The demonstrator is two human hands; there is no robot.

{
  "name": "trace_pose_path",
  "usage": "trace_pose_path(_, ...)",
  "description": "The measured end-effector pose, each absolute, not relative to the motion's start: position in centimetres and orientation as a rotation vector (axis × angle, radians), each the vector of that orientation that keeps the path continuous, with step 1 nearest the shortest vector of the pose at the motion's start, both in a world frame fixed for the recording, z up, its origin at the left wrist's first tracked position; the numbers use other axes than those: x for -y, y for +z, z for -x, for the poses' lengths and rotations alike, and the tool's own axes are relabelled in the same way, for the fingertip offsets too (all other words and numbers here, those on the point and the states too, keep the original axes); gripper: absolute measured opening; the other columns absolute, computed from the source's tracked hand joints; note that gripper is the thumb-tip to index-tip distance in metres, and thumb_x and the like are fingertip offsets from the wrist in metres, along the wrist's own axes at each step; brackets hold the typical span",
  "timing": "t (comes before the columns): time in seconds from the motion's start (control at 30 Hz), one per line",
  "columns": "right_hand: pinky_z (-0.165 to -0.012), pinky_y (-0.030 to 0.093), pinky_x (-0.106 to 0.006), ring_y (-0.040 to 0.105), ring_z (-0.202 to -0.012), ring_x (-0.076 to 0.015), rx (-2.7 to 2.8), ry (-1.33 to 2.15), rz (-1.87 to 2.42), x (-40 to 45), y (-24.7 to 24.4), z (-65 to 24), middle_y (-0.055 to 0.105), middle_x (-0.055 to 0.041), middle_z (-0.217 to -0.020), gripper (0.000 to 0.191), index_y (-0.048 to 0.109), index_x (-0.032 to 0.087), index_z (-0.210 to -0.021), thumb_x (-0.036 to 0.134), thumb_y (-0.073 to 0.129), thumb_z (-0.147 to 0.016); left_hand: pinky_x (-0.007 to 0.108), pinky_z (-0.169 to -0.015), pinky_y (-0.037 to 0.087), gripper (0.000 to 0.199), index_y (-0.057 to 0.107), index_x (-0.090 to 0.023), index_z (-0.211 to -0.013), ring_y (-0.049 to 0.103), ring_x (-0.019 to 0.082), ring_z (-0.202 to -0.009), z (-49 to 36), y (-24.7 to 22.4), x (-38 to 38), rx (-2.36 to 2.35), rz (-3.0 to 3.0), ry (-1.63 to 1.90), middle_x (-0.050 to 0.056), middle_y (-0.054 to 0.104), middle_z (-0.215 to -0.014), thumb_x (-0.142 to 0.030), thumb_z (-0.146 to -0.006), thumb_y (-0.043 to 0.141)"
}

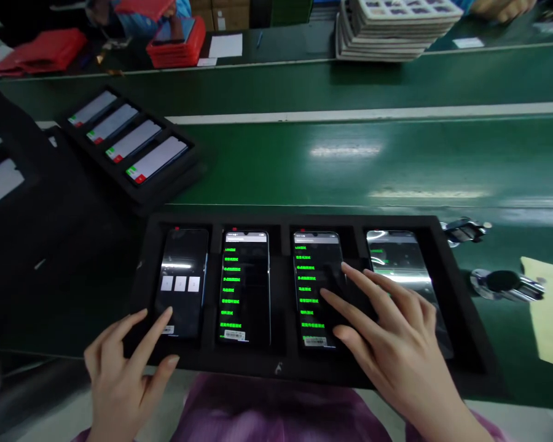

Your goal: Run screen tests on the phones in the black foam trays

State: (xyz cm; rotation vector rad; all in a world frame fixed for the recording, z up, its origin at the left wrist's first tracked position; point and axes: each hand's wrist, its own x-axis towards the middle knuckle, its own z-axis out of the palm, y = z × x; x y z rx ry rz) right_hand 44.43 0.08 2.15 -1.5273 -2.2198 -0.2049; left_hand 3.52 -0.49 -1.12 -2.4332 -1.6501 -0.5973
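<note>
A black foam tray lies in front of me, holding several smartphones in a row, each in its own slot. The leftmost phone shows a dark screen with pale squares, and its lower end lies under the index fingertip of my left hand. My left thumb rests on the tray's front rim. The fingers of my right hand spread over the third phone, whose green text list they partly hide. Those fingers also reach toward the glossy rightmost phone. Neither hand grips anything.
A second black tray with several lit phones stands at upper left on the green conveyor belt. Metal fixtures and a yellow sheet lie right of my tray. Beyond the belt are stacked trays, red pouches, and a co-worker's hand.
</note>
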Motion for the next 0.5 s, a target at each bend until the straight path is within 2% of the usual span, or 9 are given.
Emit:
trace_pose_path(0.1,-0.103,0.045,-0.048,0.062,-0.118,-0.0273,2.180,-0.144,1.450,1.7,2.8,-44.3,0.070,-0.0130,-0.130,0.029,0.073,0.020,-0.126,0.038,0.051,-0.118,0.055,-0.111,0.037,0.061,0.046,-0.040,-0.172,0.061,0.037,-0.117,-3.1,-1.3,0.6,1.622,2.433,-0.608,0.017,0.059,-0.148,-0.047,-0.112,0.055)
trace_pose_path(0.2,-0.096,0.048,-0.043,0.059,-0.093,-0.0187,2.173,-0.107,1.397,2.9,3.2,-43.8,0.065,-0.0061,-0.099,0.033,0.073,0.019,-0.120,0.042,0.050,-0.118,0.055,-0.113,0.039,0.060,0.053,-0.038,-0.169,0.062,0.035,-0.112,-2.2,-1.6,0.2,1.568,2.456,-0.626,0.017,0.064,-0.143,-0.045,-0.109,0.061)
trace_pose_path(0.27,-0.093,0.048,-0.043,0.059,-0.090,-0.0187,2.137,-0.145,1.436,3.0,3.0,-43.7,0.064,-0.0061,-0.097,0.034,0.074,0.020,-0.121,0.042,0.050,-0.118,0.054,-0.116,0.040,0.055,0.063,-0.035,-0.161,0.063,0.033,-0.110,-1.7,-1.4,-0.6,1.548,2.483,-0.625,0.015,0.068,-0.137,-0.042,-0.106,0.068)
trace_pose_path(0.37,-0.088,0.045,-0.047,0.062,-0.092,-0.0230,2.140,-0.166,1.478,2.8,1.8,-44.2,0.069,-0.0091,-0.105,0.028,0.077,0.025,-0.125,0.039,0.055,-0.116,0.053,-0.124,0.038,0.038,0.075,-0.029,-0.141,0.065,0.028,-0.104,-2.1,-0.1,-2.1,1.545,2.524,-0.648,0.011,0.070,-0.129,-0.042,-0.106,0.070)
trace_pose_path(0.43,-0.085,0.044,-0.050,0.064,-0.090,-0.0264,2.179,-0.138,1.466,2.9,0.2,-45.2,0.074,-0.0086,-0.107,0.033,0.075,0.035,-0.141,0.038,0.063,-0.110,0.053,-0.128,0.036,0.035,0.075,-0.026,-0.136,0.067,0.025,-0.102,-3.0,0.9,-3.1,1.603,2.497,-0.699,0.010,0.070,-0.126,-0.046,-0.108,0.067)
trace_pose_path(0.5,-0.083,0.045,-0.055,0.067,-0.088,-0.0301,2.127,-0.121,1.479,3.0,-2.2,-46.6,0.077,-0.0071,-0.107,0.055,0.060,0.052,-0.159,0.044,0.066,-0.105,0.056,-0.130,0.034,0.041,0.073,-0.024,-0.138,0.068,0.027,-0.112,-4.2,1.5,-4.0,1.669,2.490,-0.688,0.010,0.069,-0.125,-0.053,-0.111,0.062)
